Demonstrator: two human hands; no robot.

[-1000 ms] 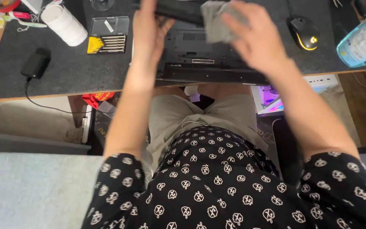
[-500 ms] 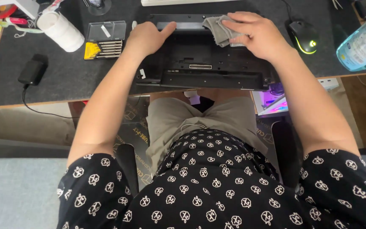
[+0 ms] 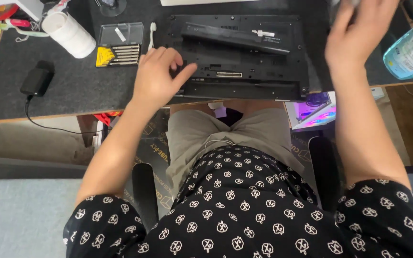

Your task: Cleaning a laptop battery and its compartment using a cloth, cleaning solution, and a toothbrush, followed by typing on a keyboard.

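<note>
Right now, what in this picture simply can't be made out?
Head view only:
- Right hand: blurred, fingertips cut off by the top edge; holding anything or not, unclear.
- Blue bottle: cut off by the right edge.
- Black laptop: its near left corner hidden under the left hand.
- Screwdriver set: bits too small to tell apart.

Light: I saw bright, even daylight.
Blur: my right hand was motion-smeared.
Focus: left hand was sharp.
Glare: pale sheen lay on the blue bottle.
Shadows: soft.
</note>
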